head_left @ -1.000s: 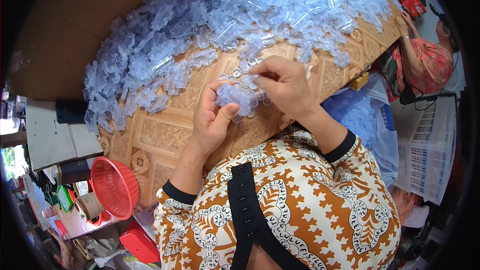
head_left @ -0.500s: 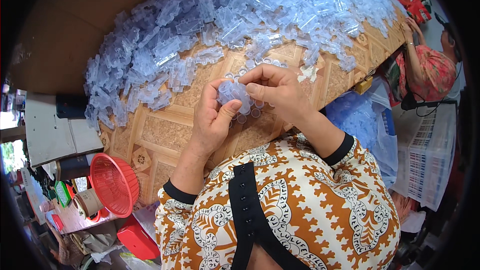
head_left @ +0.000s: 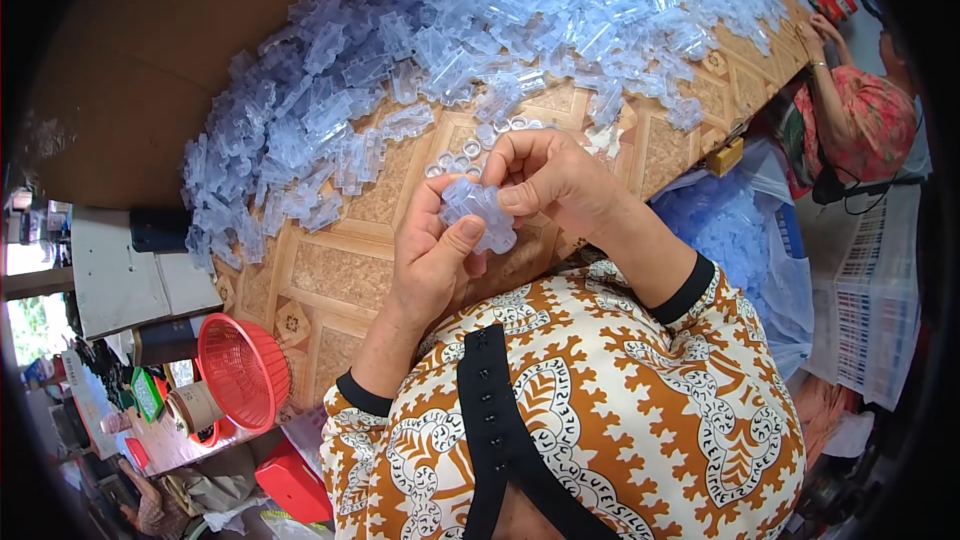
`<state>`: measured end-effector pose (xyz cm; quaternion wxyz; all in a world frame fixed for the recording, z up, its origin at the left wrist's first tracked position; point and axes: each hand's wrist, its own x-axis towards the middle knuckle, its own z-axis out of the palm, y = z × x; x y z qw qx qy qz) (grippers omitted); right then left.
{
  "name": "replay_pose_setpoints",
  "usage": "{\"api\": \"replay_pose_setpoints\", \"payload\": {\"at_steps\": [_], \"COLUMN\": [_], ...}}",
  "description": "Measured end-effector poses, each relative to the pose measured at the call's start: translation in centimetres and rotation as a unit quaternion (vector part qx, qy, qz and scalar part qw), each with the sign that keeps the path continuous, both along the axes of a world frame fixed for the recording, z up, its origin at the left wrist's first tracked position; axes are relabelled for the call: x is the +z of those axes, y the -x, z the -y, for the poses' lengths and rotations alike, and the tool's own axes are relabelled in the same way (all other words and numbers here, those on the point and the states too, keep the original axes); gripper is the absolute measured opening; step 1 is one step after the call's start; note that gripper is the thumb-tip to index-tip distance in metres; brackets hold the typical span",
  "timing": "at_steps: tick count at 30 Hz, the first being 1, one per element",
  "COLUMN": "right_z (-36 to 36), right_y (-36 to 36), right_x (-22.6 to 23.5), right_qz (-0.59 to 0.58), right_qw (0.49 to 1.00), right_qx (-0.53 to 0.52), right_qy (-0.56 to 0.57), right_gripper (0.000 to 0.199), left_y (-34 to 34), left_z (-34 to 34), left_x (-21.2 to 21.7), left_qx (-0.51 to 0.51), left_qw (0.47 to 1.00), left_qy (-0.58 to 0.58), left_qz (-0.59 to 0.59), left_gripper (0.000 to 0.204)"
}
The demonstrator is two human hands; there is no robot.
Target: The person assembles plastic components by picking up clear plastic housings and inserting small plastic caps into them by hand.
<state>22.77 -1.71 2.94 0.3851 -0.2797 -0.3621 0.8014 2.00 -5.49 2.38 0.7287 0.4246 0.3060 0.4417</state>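
My left hand (head_left: pixel 432 245) grips a translucent bluish plastic piece (head_left: pixel 480 210) with a lobed edge, its thumb lying across the front. At the piece's upper right edge, my right hand (head_left: pixel 550 180) is closed in a pinch, thumb against fingers; whatever is between those fingertips is hidden. Several small clear plastic rings (head_left: pixel 470 149) lie on the wood-patterned tabletop (head_left: pixel 335 260) just beyond both hands. Farther back spreads a large heap of clear bluish plastic pieces (head_left: pixel 450 50).
A red plastic basket (head_left: pixel 245 370) stands at the left beside a roll of brown tape (head_left: pixel 195 408). To the right, a clear bag (head_left: pixel 720 240) holds more bluish pieces, near a white crate (head_left: pixel 865 290). Another person (head_left: pixel 855 120) sits at the table's far right.
The plastic piece has turned in my left hand and now shows a broader face toward me. My right fingers stay at its edge. The whole view has shifted slightly.
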Motion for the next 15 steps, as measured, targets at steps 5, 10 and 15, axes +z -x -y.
{"api": "replay_pose_setpoints", "payload": {"at_steps": [5, 10, 15], "right_z": [0.6, 1.7, 3.0], "right_y": [0.9, 1.2, 1.3], "right_x": [-0.1, -0.4, 0.7], "right_qz": [-0.034, -0.112, -0.107], "right_qw": [0.999, 0.992, 0.994], "right_qx": [0.001, 0.046, 0.021], "right_qy": [0.029, 0.041, -0.003], "right_gripper": [0.037, 0.072, 0.08], "left_y": [0.6, 0.3, 0.5], "left_z": [0.9, 1.5, 1.8], "left_x": [0.5, 1.4, 1.8], "left_qx": [-0.005, 0.01, 0.03], "left_qw": [0.997, 0.976, 0.924], "left_qy": [-0.034, -0.153, -0.289], "left_qz": [-0.065, -0.153, -0.249], "left_gripper": [0.044, 0.04, 0.035]}}
